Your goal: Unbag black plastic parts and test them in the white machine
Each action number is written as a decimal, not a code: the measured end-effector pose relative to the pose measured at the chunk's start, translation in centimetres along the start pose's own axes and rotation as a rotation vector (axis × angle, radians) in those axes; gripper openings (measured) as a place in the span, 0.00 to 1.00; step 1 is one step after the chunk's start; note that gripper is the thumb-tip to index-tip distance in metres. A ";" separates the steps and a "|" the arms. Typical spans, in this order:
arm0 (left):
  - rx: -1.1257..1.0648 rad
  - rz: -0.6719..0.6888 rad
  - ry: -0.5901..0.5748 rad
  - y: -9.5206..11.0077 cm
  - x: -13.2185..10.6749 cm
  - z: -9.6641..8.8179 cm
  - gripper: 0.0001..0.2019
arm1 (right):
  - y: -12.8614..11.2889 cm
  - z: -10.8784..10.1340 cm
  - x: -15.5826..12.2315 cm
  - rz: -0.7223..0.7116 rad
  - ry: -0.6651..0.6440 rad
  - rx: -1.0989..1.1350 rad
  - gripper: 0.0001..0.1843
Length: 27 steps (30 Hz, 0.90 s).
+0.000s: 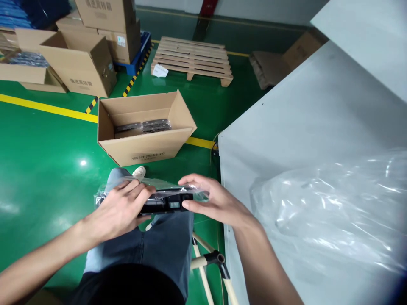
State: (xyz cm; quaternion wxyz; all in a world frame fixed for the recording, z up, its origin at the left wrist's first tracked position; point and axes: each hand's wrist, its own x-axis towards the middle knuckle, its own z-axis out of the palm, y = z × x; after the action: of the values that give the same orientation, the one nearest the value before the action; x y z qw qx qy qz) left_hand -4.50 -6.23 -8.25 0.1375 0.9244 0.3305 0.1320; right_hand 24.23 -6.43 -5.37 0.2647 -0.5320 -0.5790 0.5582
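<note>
Above my lap I hold a black plastic part that is in or under a clear plastic bag. My left hand is closed over the part's left end, thumb below and fingers on top. At the right end, my right hand grips the part and the film between thumb and fingers. What exactly the black part is cannot be made out. Just beyond my knees an open cardboard box stands on the floor, with several bagged dark parts at its bottom.
To my right is a grey table with a heap of clear plastic bags. A tubular frame stands beside my leg. Farther off are a wooden pallet, another open carton and stacked boxes.
</note>
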 end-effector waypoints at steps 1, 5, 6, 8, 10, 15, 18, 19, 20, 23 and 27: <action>-0.021 -0.005 0.002 0.0 0.1 0.0 0.32 | 0.1 0.2 -0.1 0.017 0.020 0.056 0.16; -0.126 0.002 0.028 0.0 0.3 0.2 0.28 | 0.4 0.7 -0.3 0.049 0.110 0.217 0.17; -0.156 0.007 0.035 -0.1 0.3 0.2 0.24 | 0.4 0.7 -0.4 0.051 0.128 0.218 0.18; -0.244 0.001 0.063 -0.4 0.4 0.2 0.17 | 0.4 0.5 -0.5 0.048 0.153 0.190 0.19; -0.351 -0.043 0.099 -0.8 0.5 0.0 0.15 | 0.2 0.2 -0.6 0.028 0.163 0.142 0.19; -0.561 -0.194 -0.042 -1.7 1.2 -1.4 0.19 | -0.5 0.0 -1.0 -0.058 0.153 -0.001 0.16; -0.631 -0.202 -0.085 -2.3 2.0 -2.6 0.21 | -0.9 -0.2 -1.2 -0.056 0.146 -0.022 0.20; -0.650 -0.199 -0.085 -2.4 2.2 -3.0 0.21 | -1.0 -0.3 -1.2 -0.049 0.142 -0.034 0.21; -0.667 -0.197 -0.092 -2.5 2.3 -3.2 0.21 | -1.2 -0.4 -1.3 -0.041 0.134 -0.050 0.22; -0.804 -0.255 -0.125 -3.0 2.3 -3.6 0.21 | -1.5 -0.8 -1.7 -0.025 0.095 -0.103 0.25; -1.087 -0.448 -0.123 -3.4 1.9 -3.5 0.20 | -1.4 -0.9 -2.0 -0.023 0.043 -0.136 0.24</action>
State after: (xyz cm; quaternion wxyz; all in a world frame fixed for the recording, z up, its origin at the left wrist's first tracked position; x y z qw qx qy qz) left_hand -6.23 -1.87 -5.87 0.6347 0.6350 0.3942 0.1965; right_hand 25.21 -7.63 -3.25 0.2466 -0.5540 -0.6158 0.5031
